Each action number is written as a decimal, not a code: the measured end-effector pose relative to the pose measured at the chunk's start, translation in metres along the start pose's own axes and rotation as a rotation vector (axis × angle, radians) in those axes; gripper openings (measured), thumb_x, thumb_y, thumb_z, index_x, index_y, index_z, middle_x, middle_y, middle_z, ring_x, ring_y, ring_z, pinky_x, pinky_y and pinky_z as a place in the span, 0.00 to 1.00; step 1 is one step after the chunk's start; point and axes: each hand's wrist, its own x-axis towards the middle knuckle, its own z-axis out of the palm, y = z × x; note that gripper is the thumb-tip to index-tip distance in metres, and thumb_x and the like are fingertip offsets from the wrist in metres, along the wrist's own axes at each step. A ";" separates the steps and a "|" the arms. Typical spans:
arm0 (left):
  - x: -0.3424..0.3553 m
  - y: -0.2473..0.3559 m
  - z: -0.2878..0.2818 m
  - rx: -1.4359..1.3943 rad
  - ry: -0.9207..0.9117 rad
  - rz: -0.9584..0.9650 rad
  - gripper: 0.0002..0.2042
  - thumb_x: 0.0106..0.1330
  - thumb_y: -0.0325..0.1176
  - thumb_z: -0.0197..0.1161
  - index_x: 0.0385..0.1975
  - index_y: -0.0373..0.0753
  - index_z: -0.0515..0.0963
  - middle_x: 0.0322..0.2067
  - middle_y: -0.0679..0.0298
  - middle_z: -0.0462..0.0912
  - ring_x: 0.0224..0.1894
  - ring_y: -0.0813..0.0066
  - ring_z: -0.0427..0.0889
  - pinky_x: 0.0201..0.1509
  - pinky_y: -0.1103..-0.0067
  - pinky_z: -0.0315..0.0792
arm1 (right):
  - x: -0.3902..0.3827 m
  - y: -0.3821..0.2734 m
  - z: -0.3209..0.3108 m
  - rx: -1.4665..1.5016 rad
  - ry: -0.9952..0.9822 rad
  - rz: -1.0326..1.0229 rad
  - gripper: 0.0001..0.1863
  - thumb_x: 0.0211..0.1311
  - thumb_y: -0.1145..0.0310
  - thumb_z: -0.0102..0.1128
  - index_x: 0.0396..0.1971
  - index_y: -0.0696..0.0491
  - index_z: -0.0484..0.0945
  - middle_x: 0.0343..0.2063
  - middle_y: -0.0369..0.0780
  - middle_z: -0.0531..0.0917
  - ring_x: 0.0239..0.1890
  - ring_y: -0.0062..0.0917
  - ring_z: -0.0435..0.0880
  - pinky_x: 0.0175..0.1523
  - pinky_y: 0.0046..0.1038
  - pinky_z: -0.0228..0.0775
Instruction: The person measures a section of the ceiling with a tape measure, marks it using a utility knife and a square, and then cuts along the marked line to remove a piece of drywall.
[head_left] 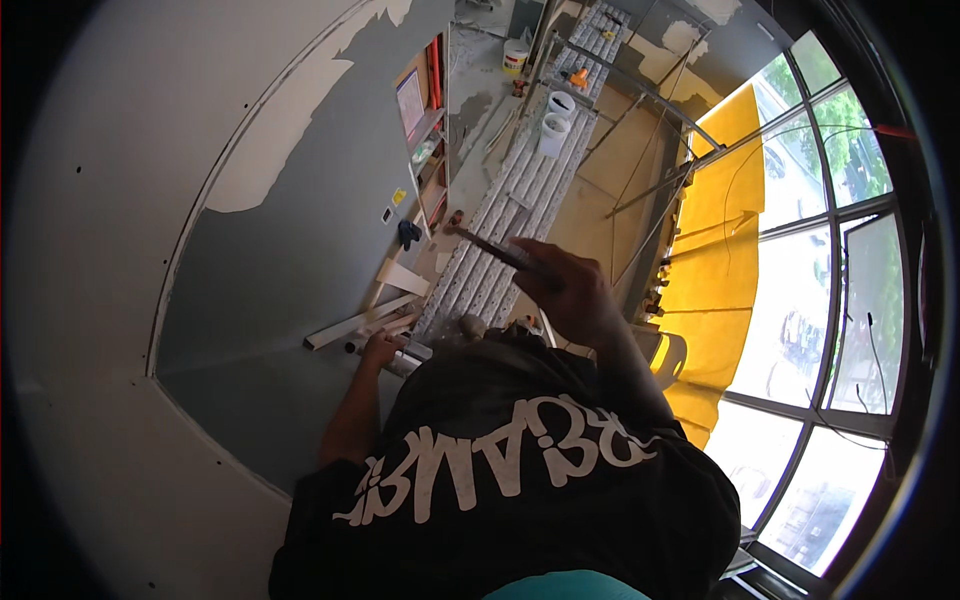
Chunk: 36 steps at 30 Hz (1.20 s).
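Observation:
My right hand [568, 288] is raised in front of my chest, its fingers wrapped round a long, narrow, dark tool [490, 247]. The tool points away to the left over the scaffold planks, seen nearly edge-on, so its exact kind is unclear. Lower and to the left, my left hand [380, 349] is closed at a grey metal tube [412, 352] beside the scaffold deck. Part of that grip is hidden by the fingers. Perforated metal planks [495, 235] run from below me toward the far end.
Two white buckets [553, 135] stand on the planks, with an orange object [578, 78] beyond. Left rises a grey wall [330, 190] with bare patches; wood strips [345, 325] lie near its foot. At right are scaffold braces [660, 185], yellow sheeting [715, 270] and large windows [800, 300].

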 end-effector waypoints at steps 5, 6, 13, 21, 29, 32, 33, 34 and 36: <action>-0.020 -0.007 -0.019 0.048 0.022 -0.069 0.21 0.55 0.43 0.75 0.38 0.31 0.79 0.30 0.56 0.86 0.31 0.65 0.84 0.40 0.67 0.78 | -0.009 0.012 -0.021 -0.078 0.191 0.163 0.22 0.65 0.69 0.70 0.59 0.51 0.78 0.40 0.45 0.90 0.42 0.19 0.88 0.47 0.26 0.78; -0.024 -0.007 -0.024 -0.066 0.040 -0.126 0.20 0.57 0.43 0.74 0.37 0.31 0.79 0.29 0.58 0.84 0.29 0.67 0.83 0.38 0.68 0.78 | -0.010 0.015 -0.028 -0.014 0.211 0.314 0.23 0.66 0.68 0.69 0.60 0.51 0.77 0.41 0.45 0.90 0.43 0.19 0.88 0.48 0.26 0.78; -0.014 -0.055 -0.016 0.001 0.032 -0.075 0.15 0.62 0.40 0.70 0.40 0.35 0.80 0.33 0.57 0.84 0.33 0.67 0.84 0.38 0.70 0.79 | -0.019 0.043 -0.043 0.192 0.344 0.397 0.19 0.69 0.66 0.65 0.57 0.53 0.77 0.30 0.35 0.84 0.28 0.15 0.80 0.32 0.23 0.73; -0.015 -0.076 0.020 0.671 -0.098 0.250 0.14 0.69 0.45 0.57 0.44 0.48 0.84 0.42 0.61 0.88 0.46 0.58 0.86 0.55 0.55 0.76 | 0.039 0.082 -0.001 0.508 0.192 0.326 0.22 0.70 0.66 0.60 0.60 0.57 0.77 0.30 0.31 0.80 0.27 0.11 0.76 0.29 0.18 0.69; -0.009 -0.021 0.001 0.628 0.070 0.004 0.15 0.67 0.38 0.60 0.52 0.53 0.83 0.39 0.54 0.87 0.43 0.53 0.88 0.43 0.60 0.80 | 0.155 0.080 -0.003 0.434 -0.099 0.157 0.18 0.73 0.59 0.56 0.47 0.60 0.81 0.19 0.29 0.72 0.23 0.13 0.67 0.27 0.22 0.60; -0.005 0.002 0.010 0.783 0.254 0.092 0.19 0.63 0.34 0.60 0.55 0.53 0.81 0.39 0.57 0.88 0.43 0.55 0.88 0.43 0.61 0.81 | 0.189 0.077 0.003 0.405 -0.154 0.035 0.14 0.73 0.62 0.53 0.36 0.59 0.79 0.18 0.30 0.71 0.22 0.13 0.67 0.26 0.23 0.59; -0.004 0.009 0.013 0.676 0.305 0.104 0.19 0.62 0.34 0.61 0.55 0.53 0.81 0.39 0.57 0.88 0.43 0.55 0.88 0.43 0.62 0.81 | 0.199 0.075 0.006 0.386 -0.170 0.017 0.14 0.73 0.62 0.53 0.36 0.59 0.79 0.18 0.30 0.71 0.22 0.13 0.67 0.26 0.23 0.59; -0.004 0.016 0.017 0.552 0.296 0.047 0.20 0.62 0.33 0.62 0.55 0.53 0.81 0.40 0.58 0.88 0.43 0.56 0.88 0.43 0.62 0.81 | 0.207 0.073 0.009 0.370 -0.204 -0.006 0.14 0.73 0.63 0.53 0.37 0.59 0.79 0.18 0.30 0.71 0.22 0.13 0.67 0.26 0.23 0.59; -0.002 0.028 0.024 0.346 0.268 -0.024 0.20 0.60 0.33 0.63 0.55 0.52 0.81 0.41 0.59 0.88 0.43 0.57 0.88 0.43 0.62 0.81 | 0.221 0.067 0.015 0.375 -0.268 -0.023 0.14 0.72 0.63 0.53 0.38 0.60 0.80 0.18 0.30 0.72 0.21 0.13 0.68 0.26 0.23 0.59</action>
